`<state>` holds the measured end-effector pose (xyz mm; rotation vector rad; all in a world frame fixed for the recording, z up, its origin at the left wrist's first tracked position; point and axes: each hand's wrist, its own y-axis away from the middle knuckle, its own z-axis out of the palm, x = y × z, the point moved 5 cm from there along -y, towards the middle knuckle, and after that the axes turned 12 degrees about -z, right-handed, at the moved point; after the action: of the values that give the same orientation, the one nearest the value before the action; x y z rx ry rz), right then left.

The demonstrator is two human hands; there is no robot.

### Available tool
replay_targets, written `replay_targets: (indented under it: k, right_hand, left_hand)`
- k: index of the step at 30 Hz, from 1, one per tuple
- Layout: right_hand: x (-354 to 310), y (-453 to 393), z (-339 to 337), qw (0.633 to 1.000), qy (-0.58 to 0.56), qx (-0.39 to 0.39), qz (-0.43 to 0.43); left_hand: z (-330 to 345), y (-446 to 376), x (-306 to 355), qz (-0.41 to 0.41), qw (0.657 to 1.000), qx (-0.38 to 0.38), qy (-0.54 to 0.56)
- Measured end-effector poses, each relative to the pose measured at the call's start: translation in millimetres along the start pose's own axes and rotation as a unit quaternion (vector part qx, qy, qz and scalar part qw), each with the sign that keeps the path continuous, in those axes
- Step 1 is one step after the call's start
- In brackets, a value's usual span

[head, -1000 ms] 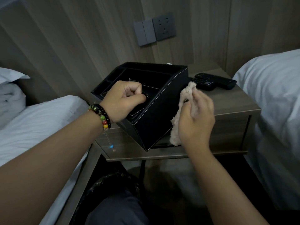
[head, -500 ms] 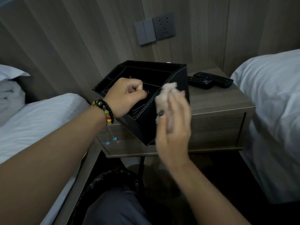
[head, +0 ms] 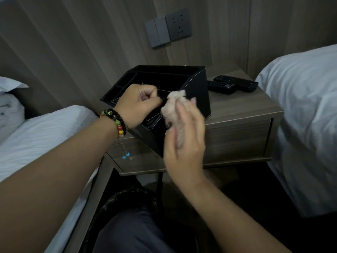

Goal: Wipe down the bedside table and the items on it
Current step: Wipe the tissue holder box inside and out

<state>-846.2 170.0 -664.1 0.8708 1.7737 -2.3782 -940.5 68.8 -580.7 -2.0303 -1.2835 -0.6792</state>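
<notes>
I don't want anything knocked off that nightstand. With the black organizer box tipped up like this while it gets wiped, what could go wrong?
1. The black organizer box is tilted on one edge, steadied only by the left hand; a push from the cloth in the right hand could make it slip.
2. It sits near the bedside table front edge, so a slip could send it off.
3. The two remotes lie just behind; a sliding box may shove them.

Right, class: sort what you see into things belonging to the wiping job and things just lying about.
Job:
cloth in right hand
black organiser box, gripped by left hand
bedside table
two remotes

Lying about:
beds
wall socket
</notes>
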Motion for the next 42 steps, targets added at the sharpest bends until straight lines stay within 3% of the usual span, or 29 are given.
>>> replay_targets:
  k: [5,9,11,18,24,32,35,37,42]
  right_hand:
    - [-17.6,22.7,11.4,0.994,-0.005,-0.053,-0.093]
    - [28.1,12.6,-15.1,0.998,0.032,0.009,0.060]
    - [28.8,14.8,-15.0,0.996,0.036,0.019,0.084]
    - [-5.6,23.5,8.9,0.996,-0.012,-0.041,-0.077]
    - [27.1,22.3,-10.6,0.998,0.007,0.008,0.066]
    - [6.4,10.8,-1.2,0.996,-0.009,-0.040,-0.079]
    - [33.0,3.2,-17.9,0.999,0.008,0.017,0.041]
    - [37.0,1.6,-19.9,0.996,0.018,0.037,0.077]
    - [5.9,-7.4,-2.3,0.999,0.007,-0.012,-0.047]
  left_hand:
    - [-1.0,-0.3,-0.8,0.001,1.000,-0.015,0.013]
    - [-2.3,1.7,0.5,-0.005,1.000,0.008,-0.006]
    - [-1.5,1.1,0.7,-0.006,1.000,0.006,-0.008]
    - [-0.3,-0.2,-0.5,0.007,1.000,-0.002,-0.001]
    - [-1.5,0.0,-1.2,0.000,1.000,0.010,-0.012]
    - [-2.0,0.8,0.7,0.006,1.000,0.015,-0.014]
    - [-2.3,-1.3,0.2,-0.003,1.000,0.021,-0.019]
    - [-2.0,-2.5,-1.1,-0.006,1.000,0.021,-0.022]
    - [-1.9,-4.0,-3.3,0.006,1.000,0.013,-0.014]
